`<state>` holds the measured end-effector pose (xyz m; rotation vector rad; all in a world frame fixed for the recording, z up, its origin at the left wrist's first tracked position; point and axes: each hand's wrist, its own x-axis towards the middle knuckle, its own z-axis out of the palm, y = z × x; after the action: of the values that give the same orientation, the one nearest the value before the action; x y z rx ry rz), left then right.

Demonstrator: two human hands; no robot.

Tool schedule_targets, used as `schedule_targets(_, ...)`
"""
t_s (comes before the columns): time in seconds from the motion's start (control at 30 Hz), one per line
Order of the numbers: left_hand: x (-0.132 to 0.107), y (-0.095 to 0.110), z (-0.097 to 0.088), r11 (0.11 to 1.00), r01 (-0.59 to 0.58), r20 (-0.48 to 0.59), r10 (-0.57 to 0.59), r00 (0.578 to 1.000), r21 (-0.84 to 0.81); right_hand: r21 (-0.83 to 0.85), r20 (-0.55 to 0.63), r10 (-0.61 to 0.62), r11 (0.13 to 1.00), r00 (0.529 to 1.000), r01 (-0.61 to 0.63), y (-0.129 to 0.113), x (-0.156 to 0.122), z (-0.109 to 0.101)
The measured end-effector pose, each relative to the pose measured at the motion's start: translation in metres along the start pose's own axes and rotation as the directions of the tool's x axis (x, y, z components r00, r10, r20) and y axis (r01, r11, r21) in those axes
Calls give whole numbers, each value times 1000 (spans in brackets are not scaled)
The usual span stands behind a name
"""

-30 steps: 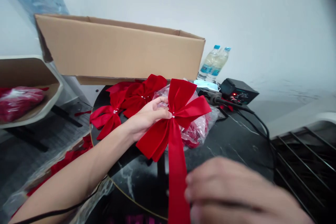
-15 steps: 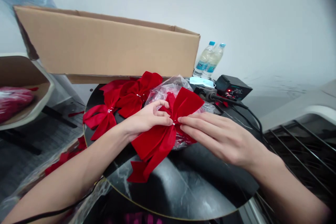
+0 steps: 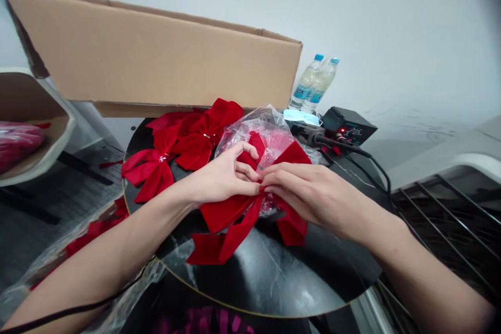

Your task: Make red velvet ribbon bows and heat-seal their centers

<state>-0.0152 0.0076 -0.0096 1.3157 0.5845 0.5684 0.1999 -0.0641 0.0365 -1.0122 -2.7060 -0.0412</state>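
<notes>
A red velvet bow (image 3: 229, 211) is held between my two hands above a round black marbled table (image 3: 289, 276). My left hand (image 3: 229, 172) pinches it near its middle from the left, thumb against the fabric and fingers curled. From the right, my right hand (image 3: 309, 188) closes its fingertips on the same centre, hiding the knot. The bow's loops and tails spread out to both sides. Just behind it lies a clear plastic bag (image 3: 250, 128) with red fabric inside. Several more red bows (image 3: 201, 135) lie on the table to the left.
A long cardboard box (image 3: 168, 60) stands at the back. Two bottles (image 3: 313, 83), a blue face mask (image 3: 301, 117) and a black control box (image 3: 348, 125) with cables are at the back right. A chair (image 3: 58, 151) is at left, a metal rack (image 3: 442, 219) at right.
My right hand has shifted inward over the bow's centre, its fingers now covering the knot. A tail of the bow now hangs below my right hand. The view has shifted slightly.
</notes>
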Motion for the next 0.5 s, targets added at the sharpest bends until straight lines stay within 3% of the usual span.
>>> schedule_targets(0.33, -8, 5, 2, 988, -84, 22, 82, 996, 130, 253, 9, 269, 931, 963, -262, -1, 14, -4)
schedule_targets(0.4, -8, 5, 2, 986, -87, 7, 87, 996, 145, 240, 11, 252, 939, 968, -248, -2, 15, -4)
schedule_targets(0.5, -6, 6, 0, 996, -37, -35, 40, 999, 82, 130, -51, 128, 984, 991, -120, -4, 10, -3)
